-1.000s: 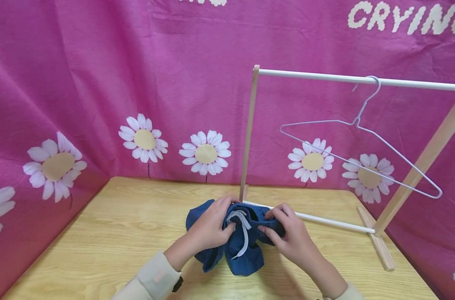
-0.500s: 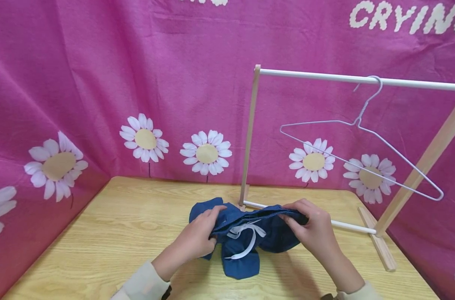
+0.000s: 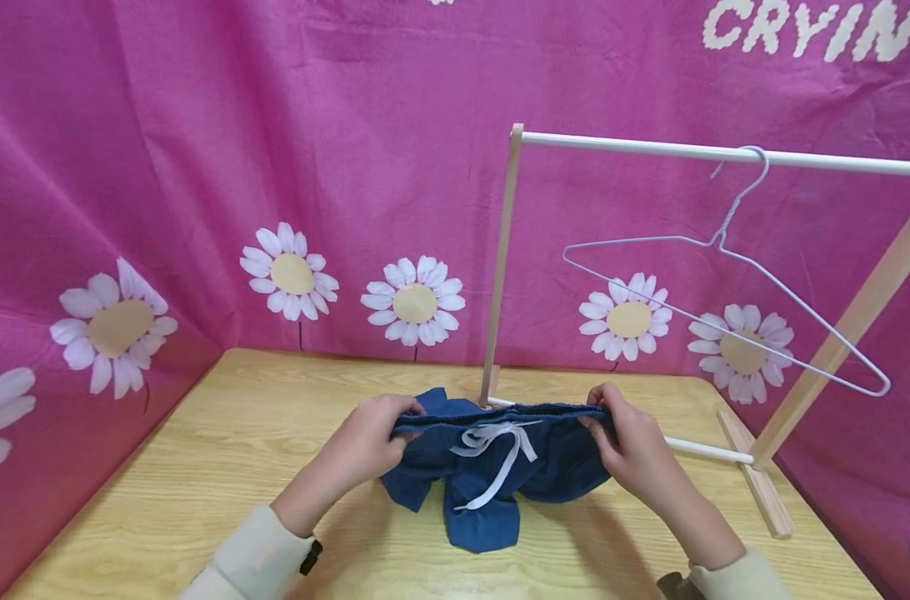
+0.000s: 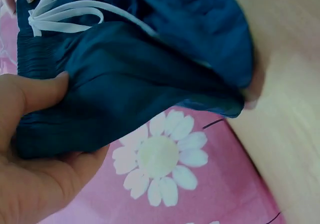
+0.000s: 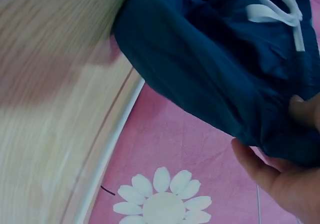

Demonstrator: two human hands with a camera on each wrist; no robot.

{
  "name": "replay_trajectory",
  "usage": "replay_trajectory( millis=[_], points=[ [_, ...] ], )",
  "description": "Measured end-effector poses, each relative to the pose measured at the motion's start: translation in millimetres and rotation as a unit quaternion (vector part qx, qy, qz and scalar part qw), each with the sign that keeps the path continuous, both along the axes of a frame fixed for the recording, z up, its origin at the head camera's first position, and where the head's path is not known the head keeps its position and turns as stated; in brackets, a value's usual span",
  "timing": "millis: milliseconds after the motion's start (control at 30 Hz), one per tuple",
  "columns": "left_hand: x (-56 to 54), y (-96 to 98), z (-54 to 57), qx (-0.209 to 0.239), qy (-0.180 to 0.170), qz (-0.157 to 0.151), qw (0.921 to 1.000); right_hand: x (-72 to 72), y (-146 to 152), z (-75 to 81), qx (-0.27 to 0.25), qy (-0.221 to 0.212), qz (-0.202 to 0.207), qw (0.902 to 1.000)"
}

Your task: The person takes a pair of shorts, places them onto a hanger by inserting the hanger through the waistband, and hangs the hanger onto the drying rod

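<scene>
A pair of small navy blue shorts (image 3: 481,508) is stretched sideways between both hands, its elastic waistband uppermost. A white drawstring (image 3: 500,467) tied in a bow hangs down the front. My left hand (image 3: 372,437) pinches the left end of the waistband, thumb in front and fingers behind, as the left wrist view also shows. At the other end, my right hand (image 3: 635,437) grips the waistband between thumb and fingers. In the right wrist view the shorts (image 5: 200,74) hang in loose folds from the thumb (image 5: 302,109) and fingers.
A wooden rack with a white top bar (image 3: 635,148) stands behind on the right of the table (image 3: 275,433). One wire hanger (image 3: 725,237) hangs from that bar. The rack's low white rail (image 3: 710,451) runs behind the right hand. Pink daisy-printed cloth (image 3: 395,183) walls the table in.
The hands have moved apart, left hand leftward and right hand rightward, both now at the waistband's ends. The bunched shorts have been pulled wide, their waistband drawn straight.
</scene>
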State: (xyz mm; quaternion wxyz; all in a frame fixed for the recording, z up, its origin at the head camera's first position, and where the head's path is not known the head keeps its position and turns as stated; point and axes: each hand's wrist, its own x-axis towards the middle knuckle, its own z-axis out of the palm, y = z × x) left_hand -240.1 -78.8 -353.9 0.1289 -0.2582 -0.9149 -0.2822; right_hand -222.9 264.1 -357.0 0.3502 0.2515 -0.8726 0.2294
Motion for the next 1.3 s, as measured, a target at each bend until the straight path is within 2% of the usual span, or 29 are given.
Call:
replay_trajectory(
  millis=[67,167,300,400,500,600,800,933,1200,1300],
  points=[
    [-4.5,-1.6,5.5,0.018,0.018,-0.005,0.9997,-3.1,0.9,2.5,-0.008,0.006,-0.002,0.9999],
    [-10.2,-3.7,14.2,0.047,0.024,-0.013,0.9985,-7.2,2.7,7.9,-0.043,0.009,0.005,0.999],
    [-16.1,-3.7,25.0,0.089,0.009,-0.025,0.9957,-13.2,3.9,16.4,-0.095,0.002,0.034,0.9949],
    [-19.9,-0.5,31.8,0.109,0.002,-0.037,0.9934,-17.4,3.0,22.5,-0.109,-0.01,0.045,0.993],
    [-24.1,3.9,37.1,0.115,0.004,-0.044,0.9924,-20.3,2.2,28.2,-0.099,-0.021,0.036,0.9942],
    [-28.3,7.2,41.1,0.11,0.022,-0.046,0.9926,-22.2,2.5,33.5,-0.077,-0.017,0.018,0.9967],
    [-30.0,6.6,47.3,0.093,0.036,-0.013,0.9949,-23.9,5.1,46.3,-0.013,0.005,0.014,0.9998],
    [-30.2,6.9,54.1,0.099,0.036,-0.002,0.9944,-21.0,5.4,62.1,0.013,0.021,-0.002,0.9997],
    [-30.1,10.5,76.5,0.124,0.088,-0.007,0.9884,-10.1,6.0,94.9,0.033,0.074,-0.023,0.9964],
    [-26.7,10.1,85.8,0.13,0.094,-0.005,0.9871,-6.8,6.3,104.5,0.031,0.084,-0.026,0.9957]
  ],
)
